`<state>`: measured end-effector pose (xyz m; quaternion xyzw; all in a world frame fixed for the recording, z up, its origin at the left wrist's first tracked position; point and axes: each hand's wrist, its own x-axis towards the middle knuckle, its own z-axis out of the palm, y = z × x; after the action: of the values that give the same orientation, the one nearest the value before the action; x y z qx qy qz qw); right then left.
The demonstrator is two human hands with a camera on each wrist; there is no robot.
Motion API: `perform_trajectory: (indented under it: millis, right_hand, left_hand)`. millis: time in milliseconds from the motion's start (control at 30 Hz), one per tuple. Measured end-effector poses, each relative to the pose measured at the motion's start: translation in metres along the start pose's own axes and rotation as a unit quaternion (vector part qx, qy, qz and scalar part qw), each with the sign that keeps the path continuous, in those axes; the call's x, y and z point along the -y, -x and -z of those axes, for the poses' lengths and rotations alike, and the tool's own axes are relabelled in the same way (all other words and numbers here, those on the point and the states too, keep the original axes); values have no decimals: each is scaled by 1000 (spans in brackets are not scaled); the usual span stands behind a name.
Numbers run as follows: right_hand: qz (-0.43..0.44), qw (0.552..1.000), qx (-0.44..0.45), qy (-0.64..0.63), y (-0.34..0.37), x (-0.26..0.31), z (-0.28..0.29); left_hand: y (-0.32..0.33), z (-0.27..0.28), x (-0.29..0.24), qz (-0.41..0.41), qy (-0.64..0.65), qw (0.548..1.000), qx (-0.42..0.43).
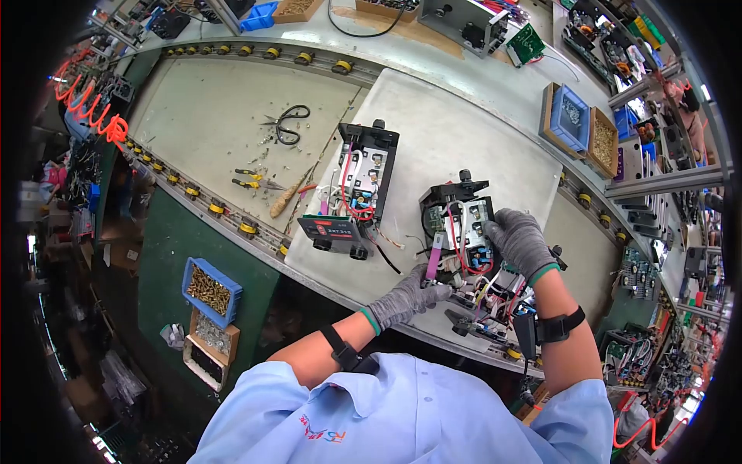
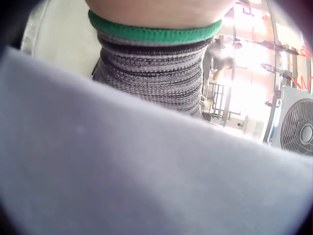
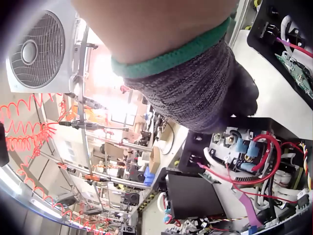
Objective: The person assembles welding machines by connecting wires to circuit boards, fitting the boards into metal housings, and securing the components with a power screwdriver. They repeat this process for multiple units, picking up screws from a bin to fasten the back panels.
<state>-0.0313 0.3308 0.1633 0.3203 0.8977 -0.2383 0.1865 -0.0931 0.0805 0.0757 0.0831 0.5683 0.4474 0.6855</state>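
Observation:
An uncased welding machine (image 1: 466, 224) with a black end panel, red wires and blue components stands on the pale board in the head view. My gloved right hand (image 1: 523, 241) grips its right side, fingers curled over the edge. At its near left corner, my gloved left hand (image 1: 408, 298) holds the lower edge beside a purple strip (image 1: 434, 257). A second welding machine (image 1: 365, 182), with a red ZX7 315 label, stands to the left. The right wrist view shows red wires (image 3: 274, 166) below the right glove. Shirt cloth (image 2: 146, 166) hides the left fingers in the left wrist view.
More wired assemblies (image 1: 502, 301) crowd the board's near edge. Black scissors (image 1: 287, 125), yellow-handled pliers (image 1: 255, 180) and scattered small hardware lie at left. Roller tracks (image 1: 216, 208) border the work surface. Blue parts bins (image 1: 210, 292) stand at lower left and right back.

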Motion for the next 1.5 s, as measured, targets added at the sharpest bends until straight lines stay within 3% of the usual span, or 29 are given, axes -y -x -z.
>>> perform_trajectory:
  millis: [33,67,100,133,200,267,333,367,433,467,533,567,667,733,767,800,867,933,1000,1033,1067,1100,1167,1200,1267,1300,1333,1433,1500]
  right_hand:
    - [-7,996,-52,77,5,8,0]
    - [-4,996,-54,76,15,18,2]
    - [59,990,-126,25,29,33,8]
    - [121,972,-197,-28,40,50,10]
    - [191,966,-107,-139,53,83,5]
    - [232,937,-103,-241,58,115,-35]
    - [163,978,-6,-132,55,143,-78]
    - [164,977,-9,-133,46,151,-107]
    - [79,989,107,59,20,162,-163]
    - [79,989,106,62,10,167,-175]
    - [-26,987,109,117,-7,167,-197]
    - [-76,994,72,-30,-25,149,-240]
    - [-117,983,91,-113,-25,162,-217]
    - [-117,977,45,-170,-11,181,-184]
    - [-78,991,110,10,-11,179,-177]
    - [-38,966,173,190,-10,177,-169]
    - [-16,963,174,203,7,181,-125]
    - [6,987,74,140,19,180,-92]
    - [65,996,13,52,21,175,-67]
    - [-5,975,69,-212,19,172,-60]
    - [-71,877,119,-460,18,170,-55]
    - [-70,877,116,-461,16,172,-52]
    - [7,815,108,-570,14,177,-50]
    - [7,814,108,-571,13,179,-49]
    - [23,888,82,-452,9,180,-48]
    - [144,965,-36,-215,3,174,-53]
    - [144,965,-36,-217,2,174,-56]
    - [250,937,-143,-198,-3,178,-65]
    - [214,935,-129,-250,3,187,-78]
  left_hand:
    - [2,5,4,13,25,1000,3]
    - [3,10,11,25,49,998,6]
    - [-6,17,50,-50,42,997,-45]
    - [8,27,58,-51,40,997,-48]
    - [44,67,66,-47,-83,992,-82]
    - [81,103,48,52,114,987,-103]
    - [116,133,23,34,178,968,-173]
    - [123,155,25,14,226,959,-169]
    - [126,184,24,11,226,957,-181]
    - [128,195,22,9,229,954,-193]
    - [132,201,15,0,220,957,-189]
    - [133,205,16,2,196,963,-186]
    - [140,216,15,5,158,971,-177]
    - [144,222,17,15,150,976,-158]
    - [146,227,20,10,149,976,-156]
    - [148,231,17,6,149,978,-149]
    - [154,237,9,-21,61,987,-147]
    - [154,239,-6,-31,28,988,-150]
    - [161,236,-28,-138,-66,980,-127]
    - [163,230,-42,-161,-76,976,-123]
    - [159,226,-52,-163,-79,976,-121]
    - [154,223,-61,-184,-110,971,-105]
    - [145,216,-76,-204,-186,957,-92]
    - [139,212,-82,-202,-187,957,-91]
    - [128,202,-91,-230,-172,956,-62]
    - [138,189,-111,-248,-211,942,-78]
    - [133,185,-115,-246,-213,942,-78]
    - [126,172,-124,-274,-217,931,-101]
    - [122,167,-127,-257,-255,926,-110]
